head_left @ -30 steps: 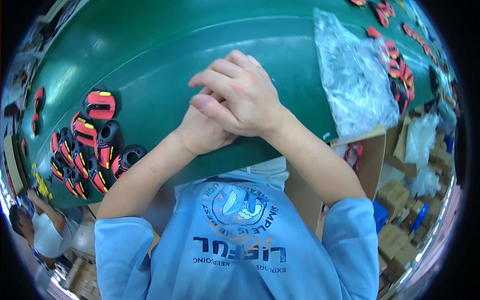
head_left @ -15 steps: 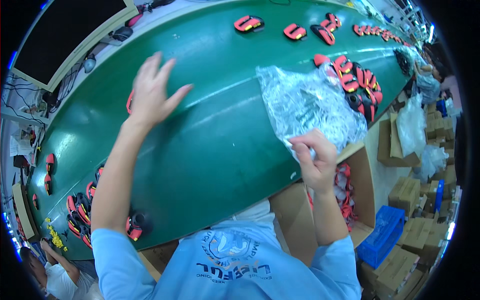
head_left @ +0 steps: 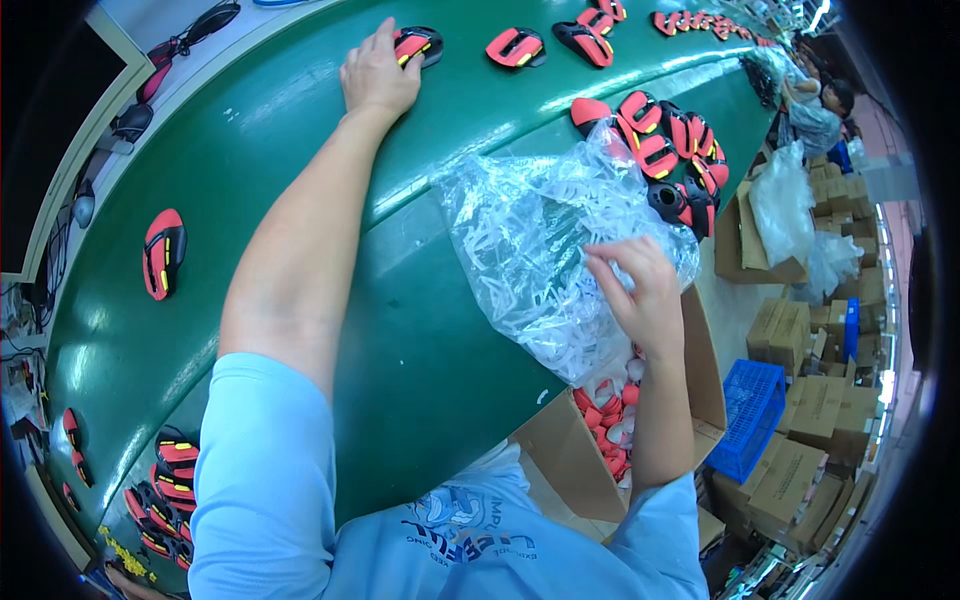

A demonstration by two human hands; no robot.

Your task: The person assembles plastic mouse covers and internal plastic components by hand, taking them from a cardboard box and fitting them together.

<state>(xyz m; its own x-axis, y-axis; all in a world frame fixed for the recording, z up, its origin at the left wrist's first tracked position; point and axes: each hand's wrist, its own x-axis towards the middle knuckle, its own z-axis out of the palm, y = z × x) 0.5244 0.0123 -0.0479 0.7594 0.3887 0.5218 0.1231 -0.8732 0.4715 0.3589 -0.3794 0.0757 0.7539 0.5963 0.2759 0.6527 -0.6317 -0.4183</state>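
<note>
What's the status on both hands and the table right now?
Left hand flat on a red-and-black shell, far side of green table. Right hand pinching clear plastic bag. Nothing between them.

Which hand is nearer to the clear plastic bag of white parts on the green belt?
Right. The right hand is touching the bag; the left hand is far up the belt on a red-and-black part.

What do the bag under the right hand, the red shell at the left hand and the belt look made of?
Bag: thin clear plastic film, crinkled and glinting, white pieces showing through.
Shell: probably moulded hard plastic, red and black, smooth with a slight sheen.
Belt: green, smooth, glossy with light streaks; likely rubber or PVC, hard to tell which.
</note>
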